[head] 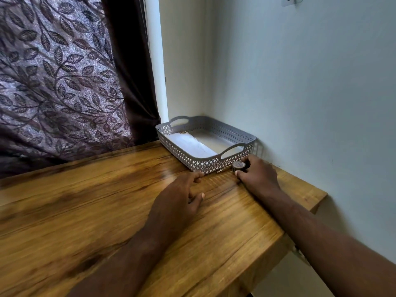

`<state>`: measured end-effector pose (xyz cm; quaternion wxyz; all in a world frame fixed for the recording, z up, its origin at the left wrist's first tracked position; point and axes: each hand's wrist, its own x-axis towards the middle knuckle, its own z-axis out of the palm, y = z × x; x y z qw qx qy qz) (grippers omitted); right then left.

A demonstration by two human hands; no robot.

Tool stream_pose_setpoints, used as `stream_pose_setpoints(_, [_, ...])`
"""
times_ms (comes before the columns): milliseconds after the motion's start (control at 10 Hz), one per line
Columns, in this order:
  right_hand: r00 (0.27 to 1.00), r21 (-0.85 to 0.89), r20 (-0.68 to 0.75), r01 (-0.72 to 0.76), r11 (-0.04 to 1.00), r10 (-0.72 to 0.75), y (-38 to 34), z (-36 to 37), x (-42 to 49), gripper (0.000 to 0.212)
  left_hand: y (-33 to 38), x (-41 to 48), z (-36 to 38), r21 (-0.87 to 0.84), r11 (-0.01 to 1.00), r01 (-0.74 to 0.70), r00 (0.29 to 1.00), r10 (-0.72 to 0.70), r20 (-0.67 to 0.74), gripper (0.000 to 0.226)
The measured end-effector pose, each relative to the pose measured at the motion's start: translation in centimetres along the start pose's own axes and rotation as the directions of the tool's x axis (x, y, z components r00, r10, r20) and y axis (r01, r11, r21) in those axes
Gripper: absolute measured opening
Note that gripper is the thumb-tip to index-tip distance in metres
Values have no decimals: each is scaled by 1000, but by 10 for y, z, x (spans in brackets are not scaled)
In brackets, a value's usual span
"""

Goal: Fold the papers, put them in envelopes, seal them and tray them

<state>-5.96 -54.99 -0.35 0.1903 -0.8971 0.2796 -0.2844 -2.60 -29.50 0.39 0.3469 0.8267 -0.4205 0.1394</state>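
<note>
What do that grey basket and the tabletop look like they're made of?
The grey basket looks like moulded plastic, matte: thin walls pierced with a regular diamond lattice and cut-out handles. The tabletop looks like wood or wood-grain laminate, glossy: streaked brown grain, soft reflections. I can't tell which.

This looks like a room in a home, a writing corner rather than an office. A thick tabletop of warm brown wood-grain board [107, 200] runs into a corner of plain pale painted wall [300, 93]. On the left hangs a heavy mauve curtain woven with dark leaves and vines [53, 71], edged by a plain dark brown curtain [132, 82] beside a bright white window frame [157, 61]. A clear plastic stick-on hook [292, 1] sits high on the wall. In the corner stands a grey perforated plastic tray with cut-out handles [203, 165] holding a white envelope [188, 144], with a small dark roll of tape [239, 165] just in front.
</note>
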Motion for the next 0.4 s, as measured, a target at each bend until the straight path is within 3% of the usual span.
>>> stream_pose_setpoints(200, [1000, -46, -2, -13, 999, 12, -2, 2, 2, 33, 4, 0, -2, 62, 998, -22, 1000, 21, 13, 47])
stream_pose_setpoints(400, [999, -56, -26, -20, 998, 19, -6, -1, -6, 58, 2, -4, -3, 121, 993, -4, 1000, 1, 20, 43])
